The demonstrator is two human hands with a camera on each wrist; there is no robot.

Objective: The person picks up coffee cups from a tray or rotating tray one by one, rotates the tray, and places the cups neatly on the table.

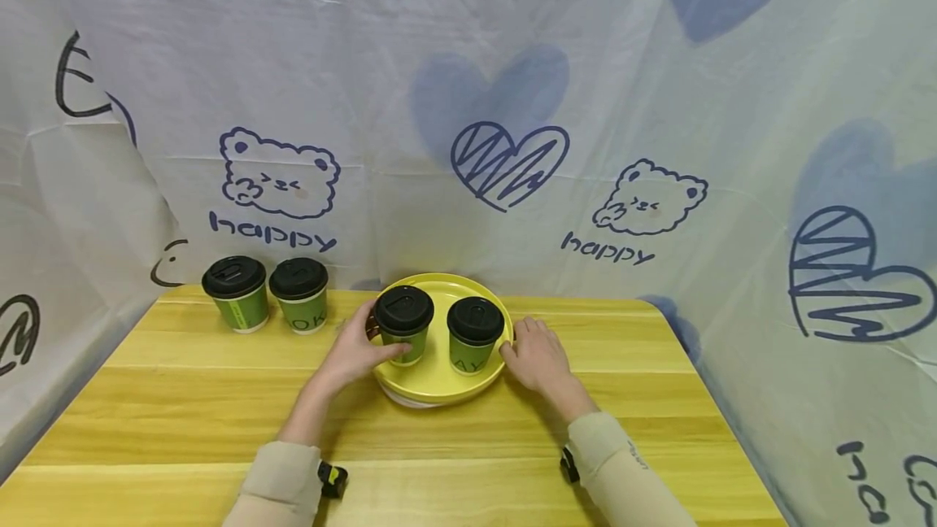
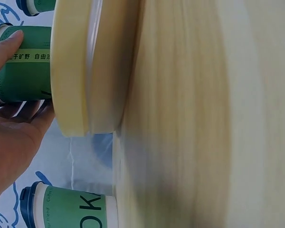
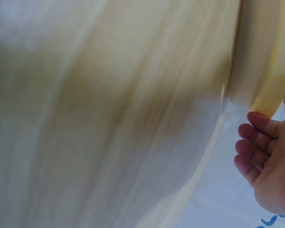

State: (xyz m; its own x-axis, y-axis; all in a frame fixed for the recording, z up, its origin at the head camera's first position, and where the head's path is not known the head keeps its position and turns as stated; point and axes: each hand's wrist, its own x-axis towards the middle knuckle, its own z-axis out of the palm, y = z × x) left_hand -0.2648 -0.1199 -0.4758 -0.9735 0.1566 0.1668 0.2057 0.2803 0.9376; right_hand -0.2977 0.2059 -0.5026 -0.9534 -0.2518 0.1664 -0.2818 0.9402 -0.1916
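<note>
My left hand (image 1: 356, 350) grips a green paper cup (image 2: 31, 71) with a black lid, thumb on the near side and fingers round the far side. This cup stands upright on a round yellow tray (image 1: 432, 387), toward its left rim. To its right on the tray is a second lidded green cup (image 1: 470, 354), with "AY" on its side. At the tray's right rim, my right hand (image 1: 538, 354) holds the edge between thumb and index finger. In the right wrist view the index fingertip (image 3: 258, 118) meets the rim, its other fingers loosely bent.
Two more lidded green cups, one with a light label (image 1: 245, 309) and one marked "OK" (image 1: 306, 314), stand on the wooden table (image 1: 439, 462) left of the tray. A pale round base (image 2: 109, 71) lies under the tray. Behind the table hangs a printed cloth (image 1: 388, 185).
</note>
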